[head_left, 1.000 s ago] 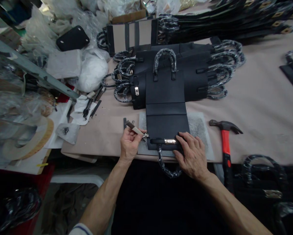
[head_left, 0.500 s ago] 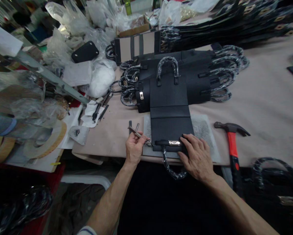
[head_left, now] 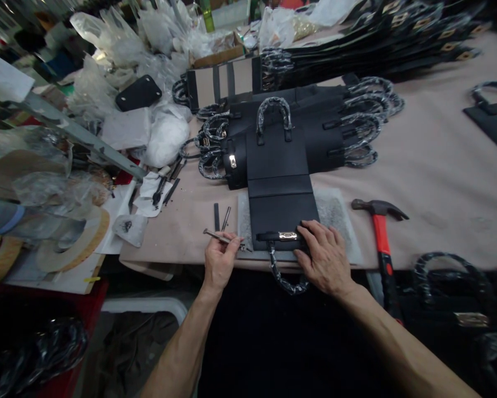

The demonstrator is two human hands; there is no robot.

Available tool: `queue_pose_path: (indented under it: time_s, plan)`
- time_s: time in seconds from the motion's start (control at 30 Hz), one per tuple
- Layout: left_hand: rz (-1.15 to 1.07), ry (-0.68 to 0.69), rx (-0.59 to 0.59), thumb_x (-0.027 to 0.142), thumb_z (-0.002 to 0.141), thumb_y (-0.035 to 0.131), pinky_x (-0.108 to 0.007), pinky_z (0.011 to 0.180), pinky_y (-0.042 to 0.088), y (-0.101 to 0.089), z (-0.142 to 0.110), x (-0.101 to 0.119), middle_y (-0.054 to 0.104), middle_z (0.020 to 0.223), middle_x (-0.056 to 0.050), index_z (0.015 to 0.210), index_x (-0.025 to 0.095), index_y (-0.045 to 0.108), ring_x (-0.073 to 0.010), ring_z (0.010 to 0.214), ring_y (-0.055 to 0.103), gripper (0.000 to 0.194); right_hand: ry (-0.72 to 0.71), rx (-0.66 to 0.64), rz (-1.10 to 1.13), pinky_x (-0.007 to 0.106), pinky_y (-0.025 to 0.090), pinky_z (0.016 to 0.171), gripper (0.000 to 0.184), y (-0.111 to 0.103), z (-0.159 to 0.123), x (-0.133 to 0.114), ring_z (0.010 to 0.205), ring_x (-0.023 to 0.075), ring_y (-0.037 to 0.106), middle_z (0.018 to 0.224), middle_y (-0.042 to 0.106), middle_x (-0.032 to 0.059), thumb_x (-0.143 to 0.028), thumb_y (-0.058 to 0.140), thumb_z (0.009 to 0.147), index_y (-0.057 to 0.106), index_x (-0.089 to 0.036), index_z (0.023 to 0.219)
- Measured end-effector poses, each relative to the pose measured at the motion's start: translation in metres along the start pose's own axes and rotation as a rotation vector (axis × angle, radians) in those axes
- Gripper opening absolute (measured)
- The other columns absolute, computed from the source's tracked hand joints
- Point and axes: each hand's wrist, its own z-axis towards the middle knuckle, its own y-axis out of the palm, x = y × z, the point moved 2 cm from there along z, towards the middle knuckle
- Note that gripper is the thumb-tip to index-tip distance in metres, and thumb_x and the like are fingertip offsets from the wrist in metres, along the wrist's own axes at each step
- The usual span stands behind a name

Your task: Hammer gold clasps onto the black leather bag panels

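Observation:
A flat black leather bag piece [head_left: 278, 166] lies unfolded on a grey pad [head_left: 339, 213] at the table's near edge. A strap with a metal clasp [head_left: 288, 236] crosses its near end, and a plastic-wrapped handle [head_left: 282, 279] hangs over the edge. My right hand [head_left: 320, 255] lies on the strap just right of the clasp, fingers curled down on it. My left hand [head_left: 219, 261] is closed in a pinch on a thin metal tool [head_left: 221, 238], whose tip sits beside the strap's left end.
A red-handled hammer [head_left: 378, 226] lies right of the pad. Two small dark sticks [head_left: 220, 216] lie left of it. Stacked black bag pieces [head_left: 335, 127] with wrapped handles fill the table behind. Plastic bags and clutter [head_left: 119, 83] crowd the left; more black bags [head_left: 455, 298] sit at lower right.
My left hand has shifted a little back from the strap and tilted the metal tool flatter, its handle now pointing left. My right hand stays on the strap.

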Motion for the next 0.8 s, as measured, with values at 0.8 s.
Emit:
queue_pose_path:
  time_s: [0.8]
  plan:
    - [0.096,0.487,-0.203,0.018,0.094,0.064,-0.045,0.100,0.057,0.026,0.009,0.005,0.068,0.106,-0.007,0.103,0.020,0.059,-0.0241,0.108,0.071,0.010,0.019,-0.024,0.012,0.057,0.026,0.118,0.050,-0.001,0.001,-0.001,0.138,0.0346,0.043,0.147,0.051,0.0148,-0.037,0.053,0.095,0.048,-0.017,0.141]
